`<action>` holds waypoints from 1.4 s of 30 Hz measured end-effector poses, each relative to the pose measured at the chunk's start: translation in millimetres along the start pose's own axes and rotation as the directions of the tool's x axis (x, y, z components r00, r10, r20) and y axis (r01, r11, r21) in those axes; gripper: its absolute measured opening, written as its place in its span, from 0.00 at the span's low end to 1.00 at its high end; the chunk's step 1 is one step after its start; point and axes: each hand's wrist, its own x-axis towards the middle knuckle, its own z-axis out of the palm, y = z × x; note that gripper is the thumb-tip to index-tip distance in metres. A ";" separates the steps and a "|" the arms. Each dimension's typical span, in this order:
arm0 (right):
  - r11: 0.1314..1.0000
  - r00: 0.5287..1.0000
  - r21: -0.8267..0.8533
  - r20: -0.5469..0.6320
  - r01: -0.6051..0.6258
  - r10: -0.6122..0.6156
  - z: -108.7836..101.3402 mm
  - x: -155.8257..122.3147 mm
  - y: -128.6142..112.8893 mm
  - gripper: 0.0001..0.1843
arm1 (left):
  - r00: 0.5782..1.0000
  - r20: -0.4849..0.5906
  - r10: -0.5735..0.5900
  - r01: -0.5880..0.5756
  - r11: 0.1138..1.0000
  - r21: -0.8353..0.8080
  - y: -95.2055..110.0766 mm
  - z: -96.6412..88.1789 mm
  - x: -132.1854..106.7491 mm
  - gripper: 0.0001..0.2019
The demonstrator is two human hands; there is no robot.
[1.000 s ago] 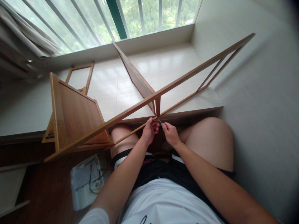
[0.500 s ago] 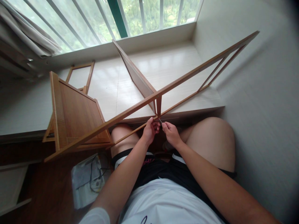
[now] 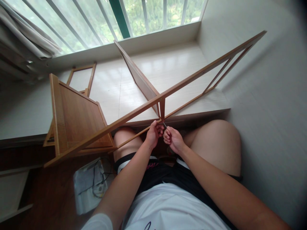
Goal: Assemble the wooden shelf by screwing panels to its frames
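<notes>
A long wooden frame (image 3: 134, 112) slants across my lap, joined by a crosspiece (image 3: 162, 108) to a wooden panel (image 3: 139, 75) behind it. My left hand (image 3: 154, 134) is closed at the frame's lower rail (image 3: 134, 138), thumb against the rail beside the joint and fingers curled under. Close to its right, my right hand (image 3: 174, 140) is closed around a thin metal rod, like a hex key (image 3: 165, 125). The rod's tip meets the rail below the crosspiece; its other end is hidden in my fist.
A wider wooden panel (image 3: 82, 116) stands at the frame's left end, with a smaller wooden frame (image 3: 92, 78) behind it. The pale window ledge (image 3: 182, 67) lies ahead, a wall (image 3: 268, 127) to the right. A clear plastic bag with a dark cable (image 3: 87, 188) is on the floor at left.
My right hand has turned, its fingers now curled more fully around the rod, whose tip stays at the joint. My left hand and the frame are nearly unchanged.
</notes>
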 end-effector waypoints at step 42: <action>-0.229 0.820 -0.956 0.276 0.182 -0.501 -12.3 -1.1 -12.9 0.18 | 1.000 0.015 -0.010 0.010 1.000 -0.022 -0.9 -3.1 0.8 0.21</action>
